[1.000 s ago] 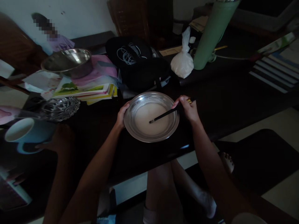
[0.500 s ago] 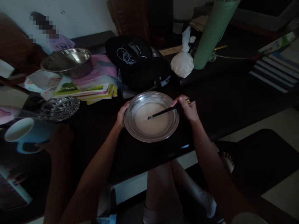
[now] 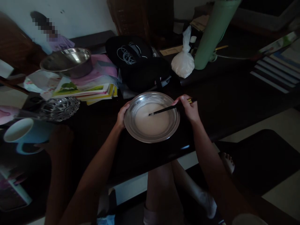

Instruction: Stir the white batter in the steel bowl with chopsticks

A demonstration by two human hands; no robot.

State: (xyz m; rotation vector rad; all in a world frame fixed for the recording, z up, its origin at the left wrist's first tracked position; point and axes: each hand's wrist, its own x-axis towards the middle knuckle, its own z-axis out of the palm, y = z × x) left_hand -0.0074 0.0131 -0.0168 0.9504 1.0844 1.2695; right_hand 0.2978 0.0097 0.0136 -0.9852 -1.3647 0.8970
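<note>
A shallow metal bowl (image 3: 131, 131) of milky, pale liquid (image 3: 152, 125) sits at the near side of the dark table. My left hand (image 3: 122, 115) grips its left rim, fingers partly hidden behind the wall. Black chopsticks (image 3: 164, 109) with gold bands near the top are pinched in my right hand (image 3: 189, 107). They slant over the bowl's right rim, tips in the liquid a little above its middle. They lie so close together that I cannot see them apart.
At left, another person's hand (image 3: 59, 139) is beside a light-blue mug (image 3: 35, 132). Behind are a glass dish (image 3: 61, 109), books (image 3: 82, 92) under a steel basin (image 3: 77, 68), a black case (image 3: 145, 73), a tied bag of white powder (image 3: 183, 65) and a green flask (image 3: 211, 40).
The chopstick tips have shifted slightly away from me and to the right in the liquid. My right hand has moved a little to the right; the bowl stays put.
</note>
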